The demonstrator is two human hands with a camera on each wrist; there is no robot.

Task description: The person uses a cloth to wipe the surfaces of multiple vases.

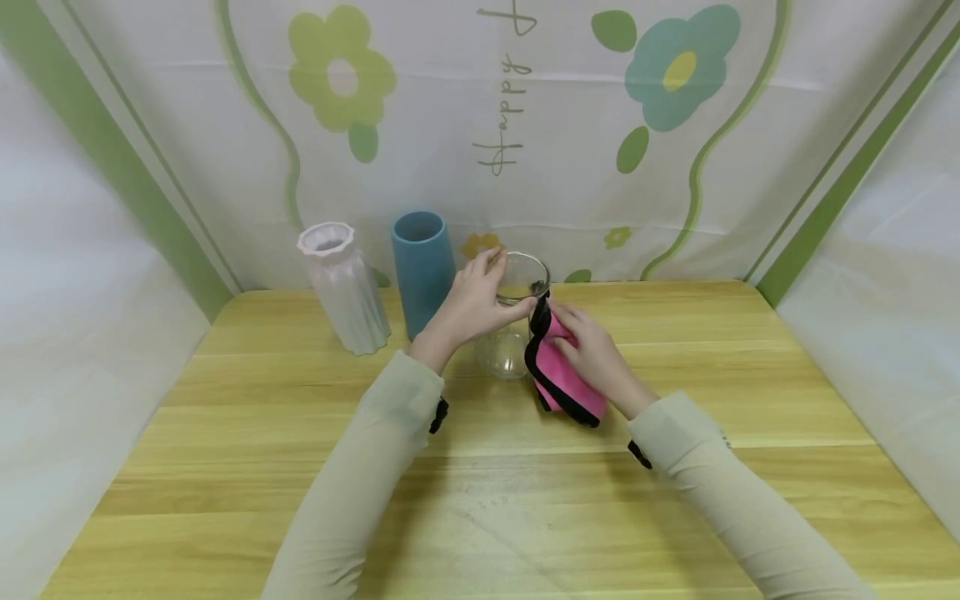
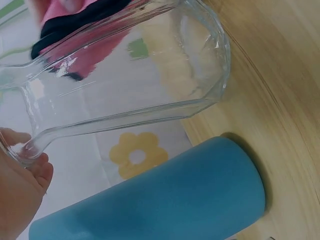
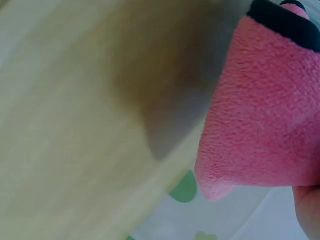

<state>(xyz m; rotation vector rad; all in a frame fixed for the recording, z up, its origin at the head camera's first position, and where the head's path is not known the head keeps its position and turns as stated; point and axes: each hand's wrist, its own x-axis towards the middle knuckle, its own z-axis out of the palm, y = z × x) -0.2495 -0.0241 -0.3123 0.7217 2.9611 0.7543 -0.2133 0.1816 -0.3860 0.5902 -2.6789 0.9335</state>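
Note:
A clear glass vase (image 1: 504,357) stands on the wooden table, its neck and rim gripped by my left hand (image 1: 476,298). In the left wrist view, the fingers curl at the rim of the glass vase (image 2: 125,107). My right hand (image 1: 596,354) holds a folded pink cloth (image 1: 564,379) with black edging against the right side of the vase. Seen from the right wrist, the fluffy cloth (image 3: 265,115) covers most of that hand. Through the glass, part of the cloth (image 2: 100,52) shows pressed along the outer wall.
Just left of the glass stands a blue vase (image 1: 422,279), close to my left hand. A white ribbed vase (image 1: 348,296) is farther left. Behind them hangs a flower-printed curtain (image 1: 450,100), at the back edge of the wooden table (image 1: 480,517).

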